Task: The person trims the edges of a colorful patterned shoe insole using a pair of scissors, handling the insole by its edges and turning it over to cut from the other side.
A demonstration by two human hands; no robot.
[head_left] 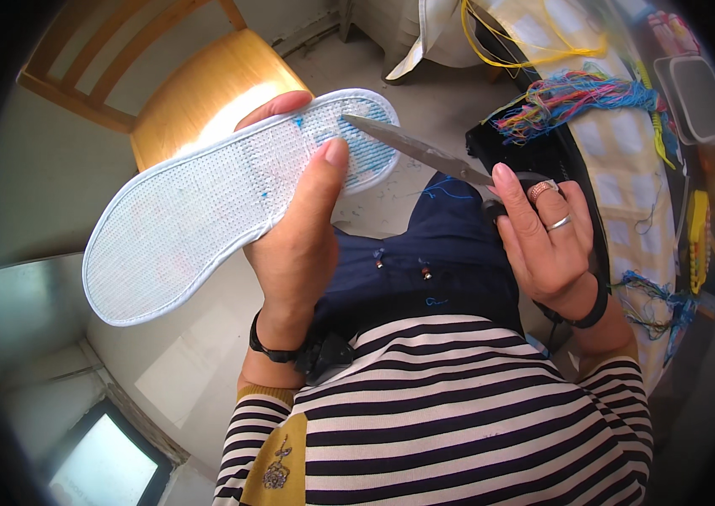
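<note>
My left hand (300,202) grips a white mesh insole (180,228) with pale blue edging. The thumb lies on its face, and the fingers go behind it. Blue stitching covers part of the insole's upper right end, and a few small blue thread ends show near the middle. In my right hand (543,236) is a pair of scissors (425,152), with dark handles partly hidden by the fingers. The blades look closed or nearly so. Their tip meets the insole in view beside the blue stitches; whether it touches the surface I cannot tell.
On the right, a table with a checked cloth (619,181) carries a bundle of multicoloured thread (572,101), a clear plastic box (693,99), a yellow tool (698,240) and blue thread (661,308). A wooden chair (197,101) stands at the far left. Blue snippets lie on my dark trousers (459,244).
</note>
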